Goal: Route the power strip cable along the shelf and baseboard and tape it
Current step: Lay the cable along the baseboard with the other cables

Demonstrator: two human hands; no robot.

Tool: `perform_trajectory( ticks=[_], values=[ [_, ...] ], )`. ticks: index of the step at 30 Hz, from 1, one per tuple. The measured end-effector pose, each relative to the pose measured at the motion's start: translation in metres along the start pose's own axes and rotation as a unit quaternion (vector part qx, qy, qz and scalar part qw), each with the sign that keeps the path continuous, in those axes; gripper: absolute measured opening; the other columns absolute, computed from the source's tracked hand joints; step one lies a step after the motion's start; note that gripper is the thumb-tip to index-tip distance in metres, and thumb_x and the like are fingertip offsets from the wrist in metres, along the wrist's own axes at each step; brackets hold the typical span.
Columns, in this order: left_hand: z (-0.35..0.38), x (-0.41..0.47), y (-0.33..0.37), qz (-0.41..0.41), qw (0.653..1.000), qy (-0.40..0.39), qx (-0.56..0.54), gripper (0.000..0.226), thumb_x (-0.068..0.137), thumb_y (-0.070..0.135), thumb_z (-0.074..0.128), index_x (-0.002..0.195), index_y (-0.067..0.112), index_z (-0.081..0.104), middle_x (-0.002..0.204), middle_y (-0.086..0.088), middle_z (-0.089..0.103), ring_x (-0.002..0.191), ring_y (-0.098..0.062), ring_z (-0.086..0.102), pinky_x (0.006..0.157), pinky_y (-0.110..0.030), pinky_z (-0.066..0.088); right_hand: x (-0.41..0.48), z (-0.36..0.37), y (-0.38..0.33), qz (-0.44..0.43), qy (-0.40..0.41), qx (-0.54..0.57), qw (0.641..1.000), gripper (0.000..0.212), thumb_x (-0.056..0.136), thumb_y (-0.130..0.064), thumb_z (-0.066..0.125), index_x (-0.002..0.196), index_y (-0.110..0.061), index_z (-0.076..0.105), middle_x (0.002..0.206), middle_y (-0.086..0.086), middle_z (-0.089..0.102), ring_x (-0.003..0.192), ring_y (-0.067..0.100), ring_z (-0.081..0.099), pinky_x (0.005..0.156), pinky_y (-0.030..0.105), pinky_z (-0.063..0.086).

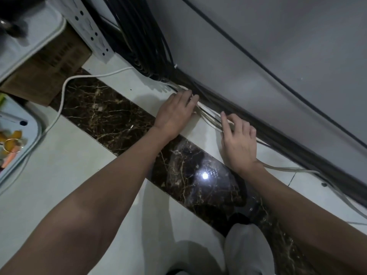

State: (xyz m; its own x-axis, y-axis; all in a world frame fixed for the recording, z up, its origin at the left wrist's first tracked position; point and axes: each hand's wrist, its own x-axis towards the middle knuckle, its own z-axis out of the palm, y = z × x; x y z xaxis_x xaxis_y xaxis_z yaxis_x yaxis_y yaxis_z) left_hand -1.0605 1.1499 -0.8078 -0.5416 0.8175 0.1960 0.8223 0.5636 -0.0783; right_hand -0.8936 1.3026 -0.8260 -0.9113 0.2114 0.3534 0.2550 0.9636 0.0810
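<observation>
The white power strip (pixel 93 32) leans at the upper left beside a cardboard box. Its white cable (pixel 63 92) loops over the floor tiles toward the left. A few pale cables (pixel 210 119) run along the dark baseboard (pixel 282 143) below the grey wall. My left hand (pixel 176 114) lies flat, palm down, with its fingertips pressing on these cables next to the baseboard. My right hand (pixel 238 139) rests on the same cables further right, index finger stretched out and the other fingers bent. The cables pass under its palm and come out at the wrist. A pale strip shows between my hands; whether it is tape is unclear.
A thick bundle of black cables (pixel 143 46) hangs down to the baseboard behind the power strip. A cardboard box (pixel 45 72) and a pale tray (pixel 17 135) with small coloured items stand at the left. A dark marble band (pixel 111 112) crosses the white floor. My knees show at the bottom.
</observation>
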Motion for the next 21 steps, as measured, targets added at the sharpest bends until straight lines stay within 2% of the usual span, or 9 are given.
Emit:
perform_trajectory(
  ticks=[3, 5, 9, 13, 15, 17, 21],
  values=[
    [0.005, 0.002, -0.004, 0.048, 0.998, 0.029, 0.019, 0.033, 0.082, 0.021, 0.077, 0.111, 0.008, 0.069, 0.118, -0.019, 0.067, 0.104, -0.036, 0.065, 0.088, -0.043, 0.054, 0.003, -0.003, 0.001, 0.045, -0.020, 0.034, 0.998, 0.058, 0.079, -0.001, 0.070, 0.134, -0.011, 0.055, 0.117, 0.014, 0.056, 0.093, 0.028, 0.051, 0.080, 0.038, 0.034],
    [0.004, 0.008, -0.002, 0.069, 0.996, 0.045, 0.031, 0.023, 0.083, 0.021, 0.075, 0.103, 0.010, 0.071, 0.107, -0.013, 0.068, 0.096, -0.032, 0.066, 0.085, -0.040, 0.052, 0.007, -0.005, 0.004, 0.054, -0.049, 0.039, 0.997, 0.060, 0.074, 0.001, 0.075, 0.129, -0.011, 0.056, 0.115, 0.014, 0.055, 0.092, 0.030, 0.051, 0.080, 0.038, 0.033],
    [0.001, 0.023, 0.009, 0.091, 0.994, 0.010, 0.068, 0.011, 0.078, 0.018, 0.080, 0.085, 0.014, 0.072, 0.088, -0.006, 0.065, 0.082, -0.026, 0.062, 0.077, -0.036, 0.052, 0.015, -0.004, 0.011, 0.054, -0.064, 0.040, 0.996, 0.069, 0.061, 0.006, 0.080, 0.122, -0.013, 0.054, 0.111, 0.013, 0.056, 0.090, 0.030, 0.052, 0.079, 0.036, 0.030],
    [-0.002, 0.031, 0.027, 0.074, 0.992, -0.034, 0.096, 0.009, 0.070, 0.020, 0.083, 0.070, 0.017, 0.074, 0.077, -0.002, 0.066, 0.072, -0.024, 0.064, 0.071, -0.033, 0.053, 0.007, -0.006, 0.011, 0.054, -0.033, 0.069, 0.996, 0.044, 0.082, -0.002, 0.067, 0.124, -0.013, 0.059, 0.111, 0.013, 0.058, 0.091, 0.028, 0.051, 0.081, 0.037, 0.032],
    [-0.004, 0.028, 0.036, 0.052, 0.992, -0.053, 0.104, 0.011, 0.065, 0.020, 0.085, 0.069, 0.017, 0.076, 0.078, -0.001, 0.067, 0.071, -0.022, 0.066, 0.068, -0.033, 0.054, -0.006, -0.009, 0.018, 0.010, -0.054, 0.106, 0.993, 0.032, 0.090, -0.011, 0.063, 0.122, -0.010, 0.062, 0.112, 0.014, 0.059, 0.091, 0.028, 0.051, 0.080, 0.039, 0.035],
    [-0.007, 0.026, 0.041, 0.038, 0.991, -0.077, 0.098, 0.014, 0.062, 0.020, 0.088, 0.069, 0.017, 0.076, 0.079, -0.001, 0.068, 0.070, -0.022, 0.066, 0.064, -0.032, 0.055, -0.023, -0.011, 0.030, -0.028, -0.087, 0.132, 0.987, 0.025, 0.092, -0.010, 0.064, 0.116, -0.006, 0.065, 0.108, 0.014, 0.060, 0.086, 0.028, 0.054, 0.073, 0.039, 0.040],
    [-0.009, 0.024, 0.045, 0.012, 0.992, -0.093, 0.087, 0.014, 0.063, 0.017, 0.086, 0.072, 0.016, 0.075, 0.083, -0.002, 0.067, 0.073, -0.022, 0.066, 0.061, -0.031, 0.054, -0.036, -0.010, 0.044, 0.010, -0.155, 0.136, 0.978, 0.037, 0.081, 0.003, 0.060, 0.118, 0.000, 0.064, 0.114, 0.015, 0.061, 0.094, 0.028, 0.056, 0.079, 0.038, 0.050]
  ],
)
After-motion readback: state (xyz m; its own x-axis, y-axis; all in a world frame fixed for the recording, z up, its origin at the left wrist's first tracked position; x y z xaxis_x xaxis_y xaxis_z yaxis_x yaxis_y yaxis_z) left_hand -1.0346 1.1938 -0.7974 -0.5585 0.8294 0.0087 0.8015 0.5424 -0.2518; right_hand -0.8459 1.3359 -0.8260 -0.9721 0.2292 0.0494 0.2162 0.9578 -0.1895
